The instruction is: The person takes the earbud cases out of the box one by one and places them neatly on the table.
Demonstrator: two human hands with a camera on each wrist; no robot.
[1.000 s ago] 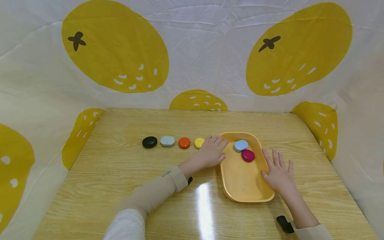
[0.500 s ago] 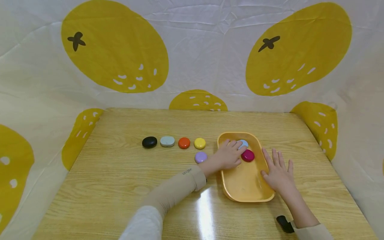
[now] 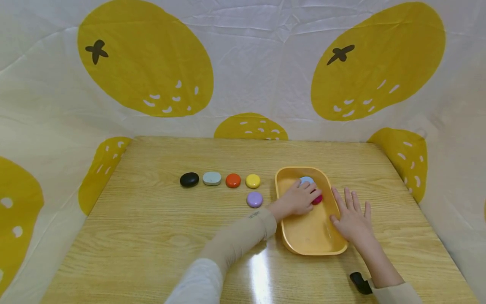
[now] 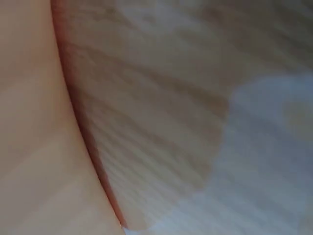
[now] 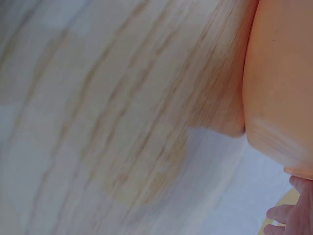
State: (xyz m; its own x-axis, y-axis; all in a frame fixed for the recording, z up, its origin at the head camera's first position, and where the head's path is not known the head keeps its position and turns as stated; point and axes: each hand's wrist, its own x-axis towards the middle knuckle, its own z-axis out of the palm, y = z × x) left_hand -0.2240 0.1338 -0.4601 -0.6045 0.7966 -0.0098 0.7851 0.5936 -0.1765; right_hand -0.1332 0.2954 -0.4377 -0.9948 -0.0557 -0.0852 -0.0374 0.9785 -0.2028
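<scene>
In the head view, my left hand reaches into a yellow-orange plastic tray, fingers and thumb bent round a glossy magenta oval piece and partly covering it. A light blue rounded piece lies just beyond those fingers, partly hidden. My right hand rests against the tray's right side with spread, straight fingers. The right wrist view shows the tray's outer wall and some fingers of the right hand at its rim. In the left wrist view the tray wall fills the left side.
Left of the tray, a row holds a black oval piece, a grey-green one, an orange-red one and a yellow one. A lilac piece lies below the yellow one. A lemon-print cloth hangs behind the wooden table.
My left hand has moved right, from the tray's left rim to the magenta piece inside, uncovering the yellow and lilac pieces. My right hand and the tray stay put.
</scene>
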